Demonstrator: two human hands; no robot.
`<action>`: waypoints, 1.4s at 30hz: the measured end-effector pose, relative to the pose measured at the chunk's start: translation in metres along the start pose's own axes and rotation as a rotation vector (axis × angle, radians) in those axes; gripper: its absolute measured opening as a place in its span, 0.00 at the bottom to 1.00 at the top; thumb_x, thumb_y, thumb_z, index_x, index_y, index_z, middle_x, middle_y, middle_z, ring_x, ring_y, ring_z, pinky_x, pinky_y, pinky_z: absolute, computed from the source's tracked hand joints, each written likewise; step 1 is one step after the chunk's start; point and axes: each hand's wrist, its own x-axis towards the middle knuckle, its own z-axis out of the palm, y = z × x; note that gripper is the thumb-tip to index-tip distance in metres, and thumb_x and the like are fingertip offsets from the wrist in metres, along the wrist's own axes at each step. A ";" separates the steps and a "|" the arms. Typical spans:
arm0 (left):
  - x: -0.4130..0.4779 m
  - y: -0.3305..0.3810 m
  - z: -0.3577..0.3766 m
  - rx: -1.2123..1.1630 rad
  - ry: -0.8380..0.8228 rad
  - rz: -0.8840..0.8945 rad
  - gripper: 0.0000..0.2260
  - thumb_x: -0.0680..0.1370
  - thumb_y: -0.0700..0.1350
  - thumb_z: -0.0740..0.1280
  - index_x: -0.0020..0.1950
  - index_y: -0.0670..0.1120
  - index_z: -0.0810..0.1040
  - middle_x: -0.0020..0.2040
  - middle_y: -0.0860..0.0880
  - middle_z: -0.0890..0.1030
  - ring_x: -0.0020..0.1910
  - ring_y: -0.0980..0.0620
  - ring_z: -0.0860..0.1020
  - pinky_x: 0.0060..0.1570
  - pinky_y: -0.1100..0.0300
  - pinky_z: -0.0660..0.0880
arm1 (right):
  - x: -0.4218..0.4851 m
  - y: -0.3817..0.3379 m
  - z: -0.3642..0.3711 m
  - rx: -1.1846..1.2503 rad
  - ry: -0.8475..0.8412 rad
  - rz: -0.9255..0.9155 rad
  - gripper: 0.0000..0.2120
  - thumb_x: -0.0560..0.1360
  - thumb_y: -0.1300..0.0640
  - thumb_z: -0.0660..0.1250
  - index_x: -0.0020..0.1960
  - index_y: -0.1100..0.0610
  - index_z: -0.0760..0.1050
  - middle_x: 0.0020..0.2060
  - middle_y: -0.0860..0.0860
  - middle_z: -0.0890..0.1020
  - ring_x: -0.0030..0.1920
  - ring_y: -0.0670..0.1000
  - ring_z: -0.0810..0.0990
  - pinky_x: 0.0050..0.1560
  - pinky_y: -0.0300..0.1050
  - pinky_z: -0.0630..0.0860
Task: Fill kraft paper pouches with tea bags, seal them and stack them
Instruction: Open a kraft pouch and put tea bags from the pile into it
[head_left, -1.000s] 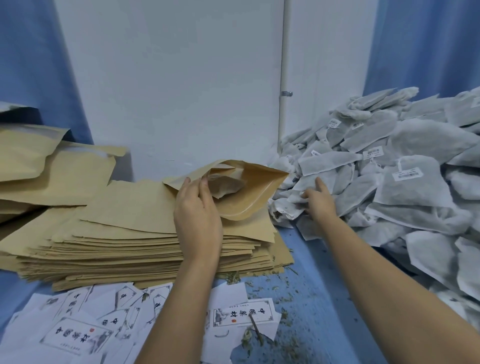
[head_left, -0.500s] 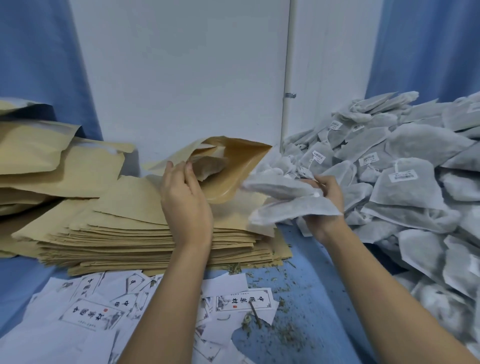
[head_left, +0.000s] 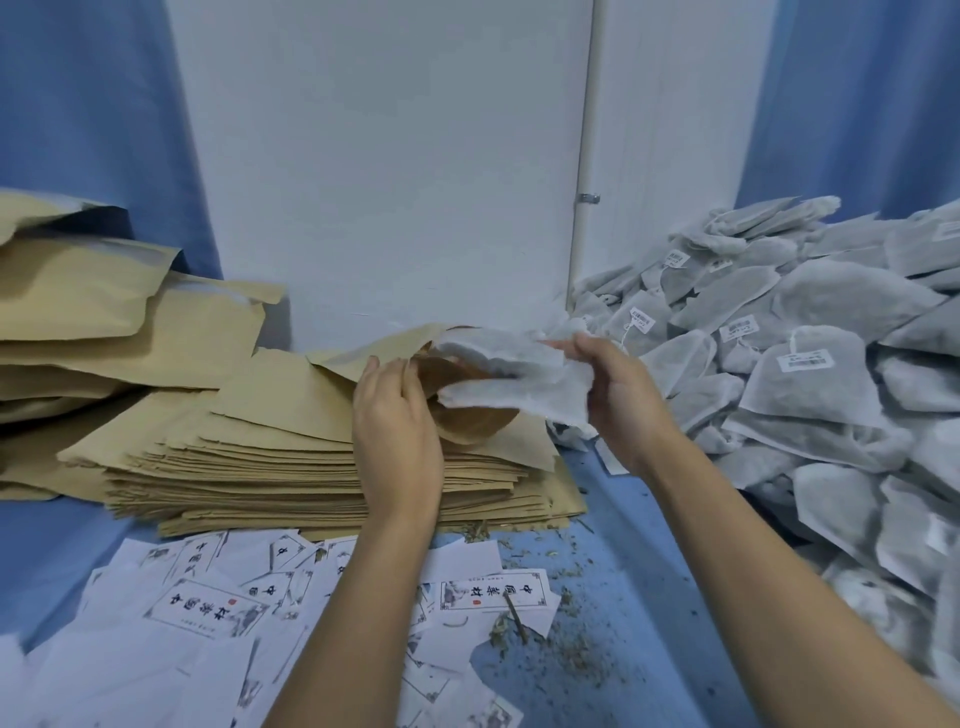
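The left hand (head_left: 397, 431) pinches the mouth of the open pouch (head_left: 470, 423) lying on the pouch stack (head_left: 260, 457); just right of it, the right hand (head_left: 618, 395) grips tea bags (head_left: 514, 374) at that mouth

Small hand-packing workshop: heaped tea bags (head_left: 810, 374) at right, stacked kraft pouches (head_left: 260, 457) centre left, printed labels (head_left: 208, 608) along lower left.

Head camera looks forward and down, close over the blue table (head_left: 649, 597).
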 end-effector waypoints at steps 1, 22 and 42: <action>0.001 0.001 0.000 -0.019 0.016 -0.020 0.15 0.83 0.43 0.56 0.55 0.36 0.79 0.59 0.40 0.79 0.70 0.47 0.67 0.65 0.57 0.65 | -0.001 -0.001 0.002 -0.121 0.010 0.000 0.18 0.80 0.53 0.57 0.46 0.57 0.84 0.38 0.54 0.85 0.35 0.49 0.82 0.34 0.39 0.78; -0.029 0.028 0.006 0.082 0.074 -0.003 0.13 0.81 0.46 0.59 0.54 0.42 0.81 0.51 0.48 0.82 0.52 0.48 0.78 0.47 0.57 0.71 | 0.030 0.018 0.070 -1.126 0.151 -0.147 0.10 0.76 0.59 0.62 0.52 0.59 0.79 0.46 0.54 0.82 0.48 0.55 0.79 0.40 0.41 0.70; -0.020 0.030 0.031 -0.035 0.023 -0.152 0.15 0.82 0.47 0.56 0.54 0.41 0.80 0.56 0.43 0.79 0.60 0.44 0.74 0.53 0.51 0.71 | -0.005 0.047 -0.027 -0.404 1.075 0.252 0.24 0.75 0.60 0.63 0.69 0.52 0.67 0.71 0.55 0.57 0.69 0.58 0.59 0.68 0.50 0.60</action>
